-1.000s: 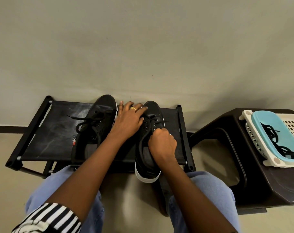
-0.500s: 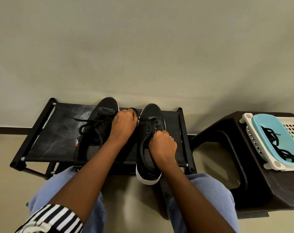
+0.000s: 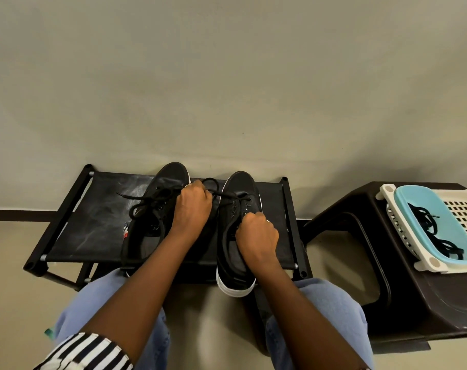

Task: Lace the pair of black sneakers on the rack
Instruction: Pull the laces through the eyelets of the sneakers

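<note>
Two black sneakers stand side by side on the rack (image 3: 75, 231), toes to the wall; left sneaker (image 3: 157, 209) looks laced, loose ends trailing leftward; right sneaker (image 3: 236, 236) sits with its white heel past the rack's near edge.

Handling, as judged: the lace (image 3: 221, 194) is thin, soft and limp; it will sag and twist unless you keep it taut; pinch it close to the stiff tip when feeding an eyelet, not mid-length. The sneaker is light, with a soft upper; it may slide on the smooth shelf when you pull, so steady it at the tongue or eyelet row.

Your left hand (image 3: 192, 209) is curled into a fist between the sneakers, gripping the lace, which runs taut from it across to the right sneaker's upper eyelets; a loop shows above the knuckles. Your right hand (image 3: 256, 233) is curled over the right sneaker's tongue and opening; it seems to pinch the lace or the upper there, but fingertips are hidden; cannot tell which.

Off to the right, a basket (image 3: 384, 190) on a dark stool (image 3: 427, 303) holds a spare lace (image 3: 430, 228).
</note>
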